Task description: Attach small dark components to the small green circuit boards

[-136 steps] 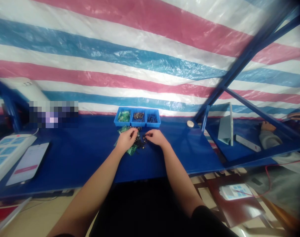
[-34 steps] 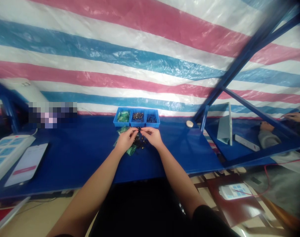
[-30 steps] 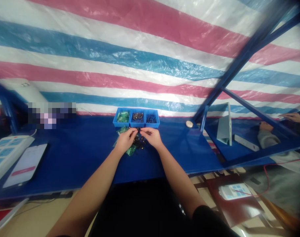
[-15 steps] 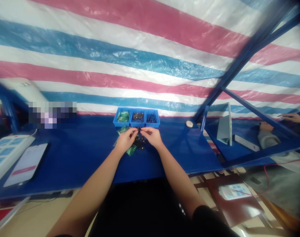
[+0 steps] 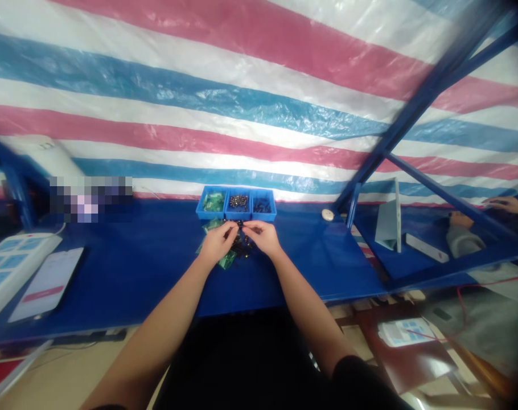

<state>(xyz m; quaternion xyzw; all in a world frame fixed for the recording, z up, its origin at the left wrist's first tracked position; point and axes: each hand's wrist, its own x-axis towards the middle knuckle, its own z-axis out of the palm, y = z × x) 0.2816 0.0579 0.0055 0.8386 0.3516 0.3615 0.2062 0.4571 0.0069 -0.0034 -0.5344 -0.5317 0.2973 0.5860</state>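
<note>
Sheeting (image 5: 199,97), striped red, white and blue, behind the row of blue bins (image 5: 237,216). Table (image 5: 148,256), blue, under and to both sides of the bins. Power strip (image 5: 15,262) well left of the bins; phone (image 5: 48,283), lit, beside it, nearer than the bins. Left hand (image 5: 217,242) just in front of the bins, thumb and fingers drawn to a pinch; right hand (image 5: 263,236) opposite, likewise pinched. Heap of loose bits (image 5: 242,247) between the hands, in front of the bins, with green packets (image 5: 227,261) along its left side. Dark piece (image 5: 240,224) at the meeting fingertips, just in front of the middle bin, apparently gripped from both sides; shape too small to tell.

Progress, as judged: partway. One kind per bin: more green packets (image 5: 213,201) left, brassy bits (image 5: 238,201) middle, dark bits (image 5: 262,205) right. Mixed heap yet outside the bins; dark piece yet in hand.

Against 4.5 seconds back: right hand then at the heap's right edge, apart from the left; now fingertip to fingertip. Against half a second back: next to no change.
</note>
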